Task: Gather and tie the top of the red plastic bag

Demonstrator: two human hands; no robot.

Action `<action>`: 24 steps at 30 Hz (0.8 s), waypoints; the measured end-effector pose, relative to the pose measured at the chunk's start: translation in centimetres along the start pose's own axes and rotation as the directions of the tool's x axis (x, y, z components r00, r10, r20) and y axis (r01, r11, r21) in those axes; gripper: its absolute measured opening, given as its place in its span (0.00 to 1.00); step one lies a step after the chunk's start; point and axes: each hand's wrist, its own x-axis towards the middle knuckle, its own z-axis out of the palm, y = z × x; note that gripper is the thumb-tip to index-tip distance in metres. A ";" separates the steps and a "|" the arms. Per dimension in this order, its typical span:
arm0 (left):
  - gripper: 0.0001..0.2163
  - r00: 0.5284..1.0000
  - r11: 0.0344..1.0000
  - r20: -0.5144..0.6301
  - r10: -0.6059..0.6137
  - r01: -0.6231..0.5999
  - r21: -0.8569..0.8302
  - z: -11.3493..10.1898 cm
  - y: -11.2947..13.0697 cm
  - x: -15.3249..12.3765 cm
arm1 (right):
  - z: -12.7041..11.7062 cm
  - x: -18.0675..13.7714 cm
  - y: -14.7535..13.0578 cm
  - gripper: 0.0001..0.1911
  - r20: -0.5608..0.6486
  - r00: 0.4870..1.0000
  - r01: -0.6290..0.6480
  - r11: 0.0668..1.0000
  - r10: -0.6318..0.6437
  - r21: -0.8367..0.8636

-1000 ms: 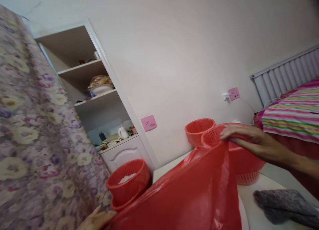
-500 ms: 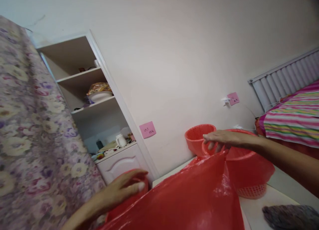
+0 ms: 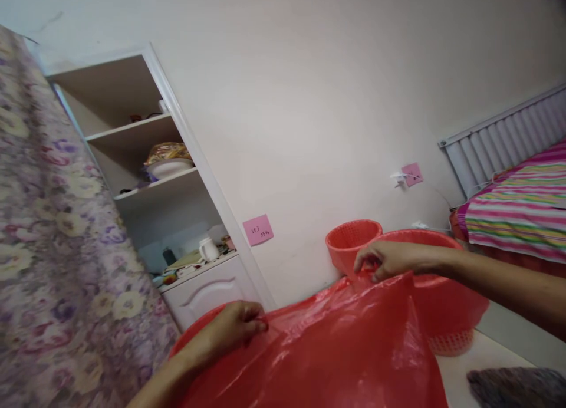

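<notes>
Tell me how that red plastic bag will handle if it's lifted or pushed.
Probably floppy: the red bag drapes in folds between the left hand and right hand, which pinch its edge. Likely very light, since the film looks thin and slightly see-through. Its glossy sheen suggests it may slip unless pinched firmly.

- A lived-in room of a home, a bedroom.
- Right of the hands, a bed with a striped cover stands below a radiator.
- Left of the hands, a flowered curtain hangs beside built-in shelves holding a bowl and a white jug.
</notes>
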 end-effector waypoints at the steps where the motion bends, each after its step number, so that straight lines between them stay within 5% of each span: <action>1: 0.12 1.000 1.000 -0.014 0.000 -0.001 -0.019 -0.6 -0.4 0.4 | -0.2 0.3 0.0 0.18 -0.037 0.999 -0.003 0.998 0.005 0.065; 10: 0.19 0.957 0.975 -0.290 0.011 -0.074 -0.208 -3.7 -2.5 0.0 | 0.0 1.4 0.6 0.11 -0.299 0.953 0.029 0.967 0.050 0.253; 18: 0.18 0.902 0.980 -0.432 0.019 -0.102 -0.169 -5.1 -1.8 -5.6 | -1.8 -1.5 -0.4 0.18 -0.387 0.922 0.110 0.964 -0.007 0.242; 24: 0.26 0.983 0.999 -0.179 0.035 -0.039 -0.020 -3.2 -0.2 -10.5 | -1.2 -4.3 -4.5 0.20 -0.182 0.968 0.165 0.985 -0.172 -0.051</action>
